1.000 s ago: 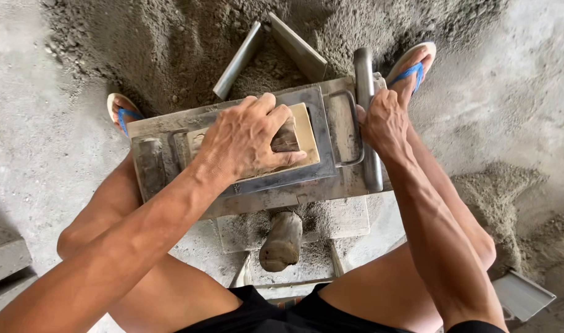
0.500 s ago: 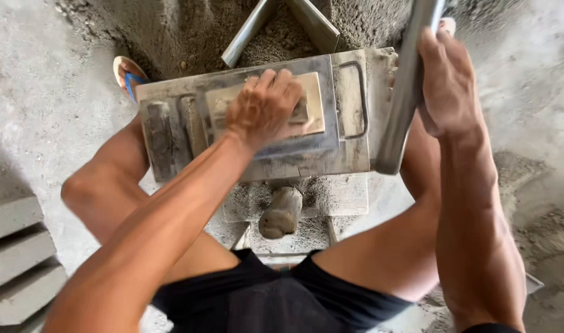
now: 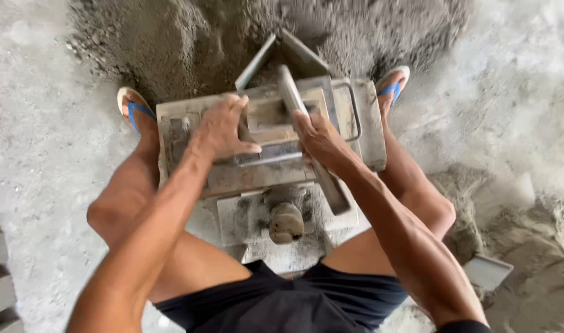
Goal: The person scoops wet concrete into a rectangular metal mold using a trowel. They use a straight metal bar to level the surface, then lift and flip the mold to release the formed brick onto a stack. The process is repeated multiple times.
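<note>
Head view: one block mould (image 3: 189, 132); left hand (image 3: 223, 129) gripping frame, right hand (image 3: 319, 139) gripping lever (image 3: 291, 92).

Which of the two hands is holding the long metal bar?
The right hand grips the long metal bar; the left hand rests on the grey mould instead.

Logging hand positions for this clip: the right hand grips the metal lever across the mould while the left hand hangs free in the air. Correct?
Not quite. The head view shows the left hand resting on the mould, not free in the air. The right hand does grip the lever.
</note>
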